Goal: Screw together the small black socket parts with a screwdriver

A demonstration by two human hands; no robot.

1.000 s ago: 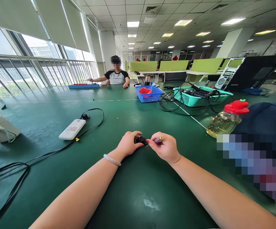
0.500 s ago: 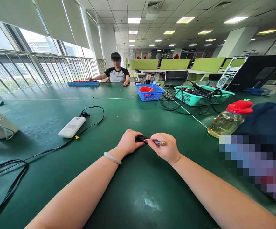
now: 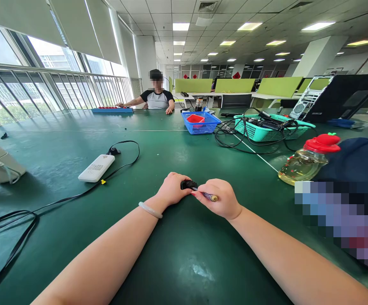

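My left hand [image 3: 173,188] is closed around a small black object [image 3: 188,184] and keeps it against the green tabletop [image 3: 184,254]. Its kind is hard to make out because the fingers cover part of it. My right hand [image 3: 220,198], fingers pinched, grips a slim pen-shaped tool [image 3: 210,196] with a purplish handle and a brass-coloured end. The tool slants, with its thin, pale tip end at the black object's near right side; whether they touch I cannot tell. Both hands are close together at the table's middle.
To the left lie a white power bank-like box [image 3: 96,168] and a black cable [image 3: 66,198]. Farther back stand a blue basket [image 3: 201,127] and a green basket [image 3: 260,134] of cables. A red-lidded bottle [image 3: 301,167] is at right. Across the table sits a person [image 3: 157,99].
My right hand has shifted slightly down, and the tool in it now slants more, its brass-coloured end lower. More of the black object shows. My left hand has hardly moved.
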